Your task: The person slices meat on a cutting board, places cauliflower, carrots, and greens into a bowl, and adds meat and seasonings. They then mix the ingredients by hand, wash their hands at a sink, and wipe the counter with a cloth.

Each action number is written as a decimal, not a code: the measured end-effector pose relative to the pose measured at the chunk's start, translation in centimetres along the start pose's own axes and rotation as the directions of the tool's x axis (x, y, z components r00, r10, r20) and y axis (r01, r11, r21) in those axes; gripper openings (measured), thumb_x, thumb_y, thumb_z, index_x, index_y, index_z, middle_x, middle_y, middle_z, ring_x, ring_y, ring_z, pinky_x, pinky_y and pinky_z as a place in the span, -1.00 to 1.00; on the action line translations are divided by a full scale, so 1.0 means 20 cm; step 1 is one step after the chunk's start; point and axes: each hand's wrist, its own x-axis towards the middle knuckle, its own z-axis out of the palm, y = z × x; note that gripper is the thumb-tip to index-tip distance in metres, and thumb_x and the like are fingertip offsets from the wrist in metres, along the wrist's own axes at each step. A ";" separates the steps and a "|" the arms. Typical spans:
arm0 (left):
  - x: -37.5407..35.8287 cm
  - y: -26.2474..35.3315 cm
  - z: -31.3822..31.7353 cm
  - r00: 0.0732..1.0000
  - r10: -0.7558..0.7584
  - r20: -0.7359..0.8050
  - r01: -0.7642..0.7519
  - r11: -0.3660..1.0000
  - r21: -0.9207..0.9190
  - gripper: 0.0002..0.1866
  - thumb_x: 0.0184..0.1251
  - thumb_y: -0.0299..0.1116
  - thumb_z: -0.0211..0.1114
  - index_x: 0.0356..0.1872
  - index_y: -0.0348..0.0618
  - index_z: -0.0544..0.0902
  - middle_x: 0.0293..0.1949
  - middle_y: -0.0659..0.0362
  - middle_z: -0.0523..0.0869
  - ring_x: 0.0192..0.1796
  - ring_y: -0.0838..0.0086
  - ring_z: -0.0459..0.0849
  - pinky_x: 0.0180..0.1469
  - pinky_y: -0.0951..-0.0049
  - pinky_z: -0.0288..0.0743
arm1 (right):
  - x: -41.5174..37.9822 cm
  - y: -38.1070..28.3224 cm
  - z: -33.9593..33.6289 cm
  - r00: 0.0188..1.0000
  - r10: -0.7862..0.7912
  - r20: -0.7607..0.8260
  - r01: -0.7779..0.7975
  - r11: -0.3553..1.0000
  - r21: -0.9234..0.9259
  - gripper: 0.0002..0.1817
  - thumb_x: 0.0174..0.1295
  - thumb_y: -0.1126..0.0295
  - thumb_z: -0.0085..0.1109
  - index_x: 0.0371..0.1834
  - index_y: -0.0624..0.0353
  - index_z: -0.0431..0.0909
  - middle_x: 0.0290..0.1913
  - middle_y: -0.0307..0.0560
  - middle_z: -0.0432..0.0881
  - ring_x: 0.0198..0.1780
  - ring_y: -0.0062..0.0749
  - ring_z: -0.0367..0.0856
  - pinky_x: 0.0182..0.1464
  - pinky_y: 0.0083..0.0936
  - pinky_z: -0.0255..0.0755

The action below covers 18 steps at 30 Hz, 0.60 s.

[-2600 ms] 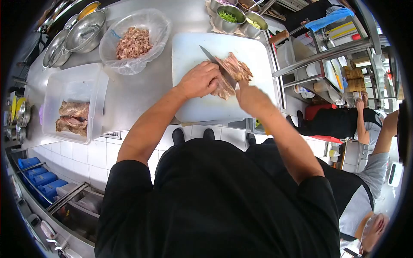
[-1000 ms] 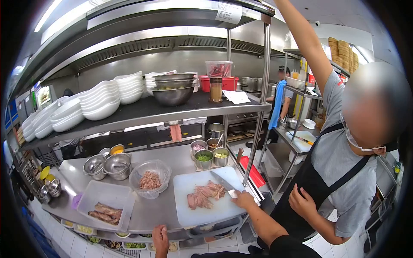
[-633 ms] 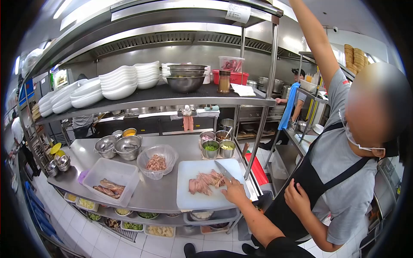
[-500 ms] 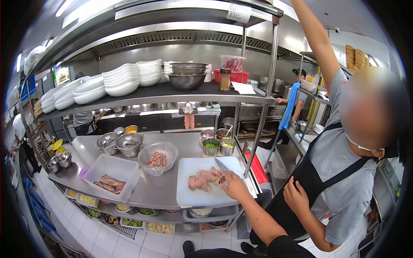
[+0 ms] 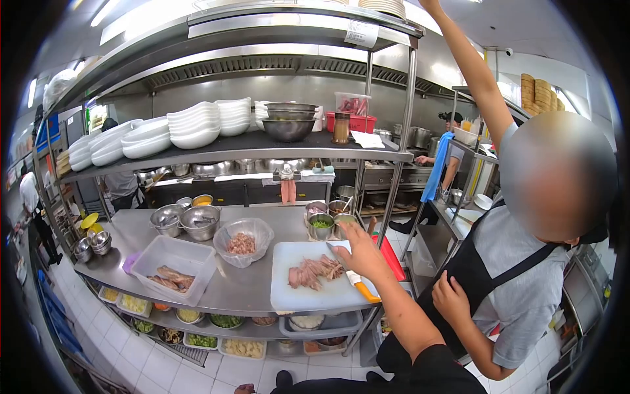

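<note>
My right hand [image 5: 359, 251] is held over the right side of a white cutting board [image 5: 289, 259], fingers stretched out and nothing in them. Beneath it lies a knife with an orange handle [image 5: 365, 289]; the hand hides part of its blade. Sliced meat [image 5: 314, 272] is heaped on the board, left of the knife. Just beyond my fingertips are small metal tins, one with chopped greens [image 5: 321, 223]. Only a bit of my left hand [image 5: 245, 389] shows at the bottom edge, its fingers unclear.
A co-worker [image 5: 492, 256] stands close at the right, one arm raised. Left on the steel table [image 5: 262, 289] are a bag-lined bowl of meat [image 5: 241, 243], a plastic tub [image 5: 174, 266] and metal bowls [image 5: 200, 222]. A shelf [image 5: 236, 150] with white dishes spans above.
My right hand has let go of the knife and risen toward the metal tins. The knife now lies on the board. Part of my left hand has appeared at the bottom edge.
</note>
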 end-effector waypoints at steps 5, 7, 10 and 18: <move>0.14 0.16 -0.01 1.000 -0.008 0.014 0.006 0.996 0.091 -0.71 0.39 -0.12 0.23 0.00 -0.02 0.65 -0.31 0.25 0.64 -0.35 0.52 0.56 -0.42 0.46 0.49 | 0.13 -0.06 -0.17 0.994 -0.012 -0.105 0.001 0.994 -0.110 -0.22 0.25 0.18 0.31 0.49 0.14 0.20 0.42 0.42 0.26 0.39 0.27 0.33 0.40 -0.08 0.28; 0.21 0.23 -0.02 1.000 0.001 0.029 -0.004 0.993 0.115 -0.71 0.39 -0.12 0.23 -0.01 -0.02 0.65 -0.31 0.24 0.65 -0.34 0.51 0.56 -0.41 0.45 0.49 | 0.22 -0.08 -0.26 0.983 -0.044 -0.177 0.015 0.987 -0.160 -0.20 0.25 0.17 0.31 0.50 0.16 0.18 0.42 0.42 0.25 0.39 0.27 0.33 0.40 -0.09 0.27; 0.32 0.34 -0.03 0.998 0.012 0.055 -0.020 0.989 0.149 -0.70 0.39 -0.12 0.23 -0.01 -0.03 0.65 -0.31 0.22 0.66 -0.34 0.50 0.57 -0.40 0.44 0.50 | 0.46 -0.09 -0.39 0.956 -0.124 -0.264 0.049 0.961 -0.273 -0.18 0.26 0.17 0.30 0.51 0.20 0.14 0.42 0.44 0.25 0.39 0.28 0.31 0.41 -0.10 0.26; 0.70 0.71 -0.09 0.988 0.061 0.145 -0.096 0.965 0.245 -0.70 0.39 -0.13 0.22 -0.02 -0.05 0.66 -0.30 0.19 0.67 -0.33 0.47 0.60 -0.38 0.40 0.52 | 1.22 -0.17 -0.78 0.774 -0.248 -0.582 -0.073 0.879 -0.472 -0.17 0.29 0.20 0.24 0.52 0.28 0.04 0.42 0.44 0.24 0.40 0.31 0.28 0.41 -0.10 0.25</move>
